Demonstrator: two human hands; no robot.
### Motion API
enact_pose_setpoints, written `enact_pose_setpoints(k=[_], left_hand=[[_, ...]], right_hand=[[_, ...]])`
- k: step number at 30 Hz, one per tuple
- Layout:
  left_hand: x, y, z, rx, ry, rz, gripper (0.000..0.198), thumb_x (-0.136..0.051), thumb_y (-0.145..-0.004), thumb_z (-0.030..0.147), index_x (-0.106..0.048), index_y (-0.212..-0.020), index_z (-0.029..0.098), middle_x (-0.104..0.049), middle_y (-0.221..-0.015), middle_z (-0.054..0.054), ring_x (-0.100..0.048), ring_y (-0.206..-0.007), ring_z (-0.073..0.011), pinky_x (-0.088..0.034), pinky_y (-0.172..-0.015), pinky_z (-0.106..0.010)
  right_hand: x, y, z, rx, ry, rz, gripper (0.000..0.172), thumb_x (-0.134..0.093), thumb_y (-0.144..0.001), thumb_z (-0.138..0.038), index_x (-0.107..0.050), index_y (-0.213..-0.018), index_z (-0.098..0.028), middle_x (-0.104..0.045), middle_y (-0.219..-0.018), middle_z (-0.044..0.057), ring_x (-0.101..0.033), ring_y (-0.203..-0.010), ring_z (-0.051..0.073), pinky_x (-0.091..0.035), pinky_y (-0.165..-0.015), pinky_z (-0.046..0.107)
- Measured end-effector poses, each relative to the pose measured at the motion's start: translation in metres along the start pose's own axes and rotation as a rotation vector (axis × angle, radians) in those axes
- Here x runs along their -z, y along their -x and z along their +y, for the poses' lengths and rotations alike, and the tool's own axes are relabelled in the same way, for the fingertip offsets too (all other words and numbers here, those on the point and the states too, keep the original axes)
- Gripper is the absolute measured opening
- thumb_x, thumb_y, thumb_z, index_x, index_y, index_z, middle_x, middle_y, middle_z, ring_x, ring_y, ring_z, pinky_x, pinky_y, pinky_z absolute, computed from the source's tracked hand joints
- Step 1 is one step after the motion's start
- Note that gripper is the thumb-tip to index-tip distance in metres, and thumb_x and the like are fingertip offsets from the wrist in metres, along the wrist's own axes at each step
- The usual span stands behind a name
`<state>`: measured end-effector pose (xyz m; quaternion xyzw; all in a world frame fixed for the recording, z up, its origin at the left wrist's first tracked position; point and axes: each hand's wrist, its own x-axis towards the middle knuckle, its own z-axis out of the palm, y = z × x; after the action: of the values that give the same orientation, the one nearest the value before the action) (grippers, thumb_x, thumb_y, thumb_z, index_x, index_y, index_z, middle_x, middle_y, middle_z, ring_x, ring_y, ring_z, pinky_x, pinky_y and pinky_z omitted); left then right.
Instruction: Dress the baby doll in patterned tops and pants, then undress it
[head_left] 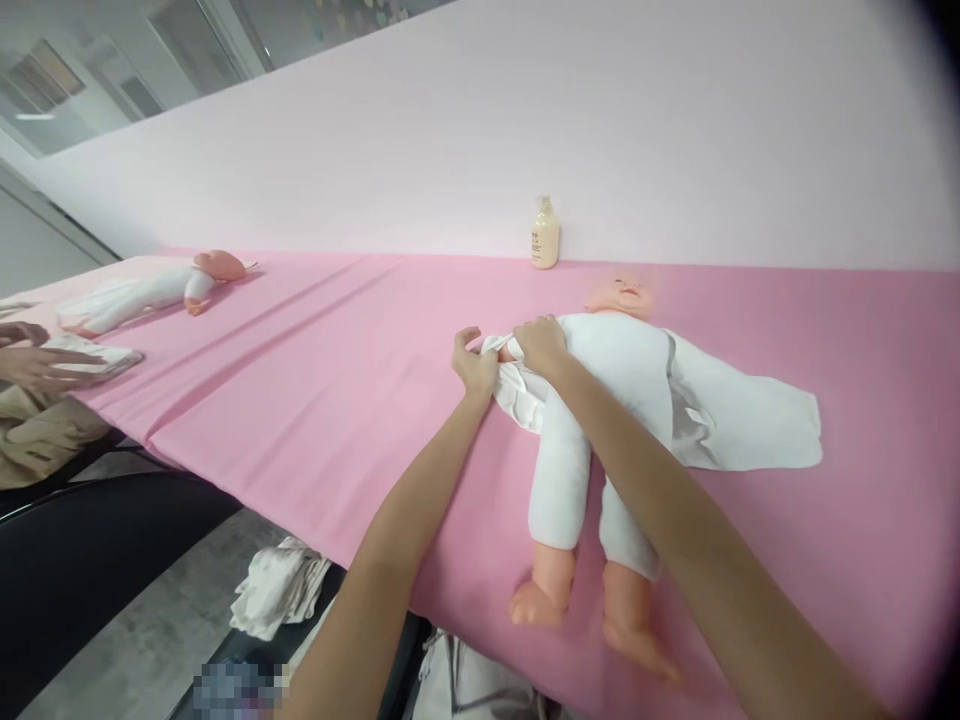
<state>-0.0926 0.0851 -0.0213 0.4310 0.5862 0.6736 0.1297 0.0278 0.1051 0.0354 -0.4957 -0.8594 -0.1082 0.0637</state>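
Doll (561,470) | face up | left hand (476,367), right hand (541,345) gripping white sleeve (521,398)

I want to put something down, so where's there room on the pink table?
The biggest bare patch of pink cloth lies between the far doll and the left hand. There's another right of the near doll, past its spread white cloth. It's crowded around the sleeve, with the right hand there too.

This looks like a baby-care classroom: a long pink-covered desk (330,370) carries a dressed baby doll (619,365), a pump bottle (545,240) and, beside another person (45,368), a second doll (142,292).
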Motion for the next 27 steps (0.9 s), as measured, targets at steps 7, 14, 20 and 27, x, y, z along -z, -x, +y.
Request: enact_pose_setpoints(k=[7,14,20,27], left_hand=[[-0.002,-0.004,0.006,-0.012,0.191,0.061,0.04,-0.05,-0.058,0.005,-0.057,-0.095,0.017,-0.064,-0.1,-0.004,-0.066,-0.078,-0.014,-0.05,-0.065,-0.022],[0.003,-0.007,0.001,-0.057,-0.024,-0.066,0.036,-0.048,-0.056,0.003,-0.06,-0.087,0.017,-0.065,-0.088,-0.003,-0.063,-0.076,-0.016,-0.048,-0.066,-0.025],[-0.007,0.006,0.008,-0.629,-0.67,-0.468,0.021,-0.055,-0.07,0.011,-0.066,-0.086,0.02,-0.066,-0.092,-0.009,-0.057,-0.096,-0.0259,-0.042,-0.09,-0.041],[-0.016,0.016,0.015,-0.806,-0.811,-0.672,0.019,-0.051,-0.076,0.015,-0.068,-0.085,0.013,-0.067,-0.083,-0.015,-0.055,-0.095,-0.0341,-0.036,-0.091,-0.054]], right_hand=[[0.009,0.008,0.008,-0.057,-0.013,0.253,0.024,-0.047,-0.084,-0.007,-0.059,-0.105,-0.014,-0.064,-0.104,0.013,-0.055,-0.098,0.027,-0.031,-0.081,0.038],[0.014,0.006,0.019,-0.285,-0.239,0.373,0.032,-0.053,-0.077,-0.01,-0.052,-0.109,-0.014,-0.062,-0.104,0.013,-0.055,-0.095,0.028,-0.033,-0.077,0.037],[0.01,0.005,0.012,-0.223,-0.29,0.324,0.028,-0.055,-0.079,-0.019,-0.053,-0.106,-0.014,-0.063,-0.101,0.012,-0.055,-0.093,0.028,-0.035,-0.08,0.037],[0.006,0.021,0.006,-0.18,-0.308,0.321,0.032,-0.052,-0.079,-0.019,-0.056,-0.11,-0.011,-0.062,-0.106,0.016,-0.052,-0.104,0.03,-0.032,-0.093,0.041]])
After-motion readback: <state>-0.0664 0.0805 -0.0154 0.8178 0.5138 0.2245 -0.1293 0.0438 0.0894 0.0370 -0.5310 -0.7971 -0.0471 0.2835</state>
